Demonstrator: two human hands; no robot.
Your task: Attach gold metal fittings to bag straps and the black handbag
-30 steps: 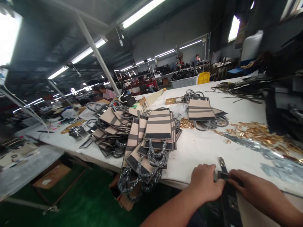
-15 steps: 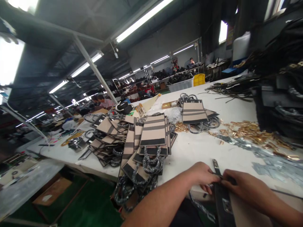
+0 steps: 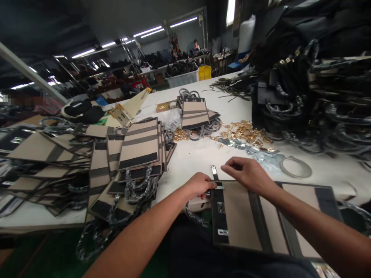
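A beige bag panel (image 3: pixel 237 216) with dark bands and metal fittings lies across the table's front edge near my body. At its upper left corner my left hand (image 3: pixel 199 185) is closed, thumb and fingers pinching the edge beside a silver metal fitting (image 3: pixel 219 187). A short dark strap with a metal tip (image 3: pixel 214 170) sticks out beyond that corner. My right hand (image 3: pixel 249 173) hovers over the panel's top edge, fingertips pinched together; whatever they may hold is too small to make out. A plastic-wrapped handle (image 3: pixel 195 218) hangs below my left hand.
Stacked beige bag panels (image 3: pixel 139 144) with wrapped handles fill the left side. Ahead lie gold metal pieces (image 3: pixel 246 131), silver plates (image 3: pixel 269 160) and a tape roll (image 3: pixel 295 166). Black bags (image 3: pixel 284 92) pile up at right. A person (image 3: pixel 196 46) sits far back.
The view has swung right and down, showing more of the panel. My right hand has lifted off the dark strip, while my left hand stays pinched at the panel's corner.
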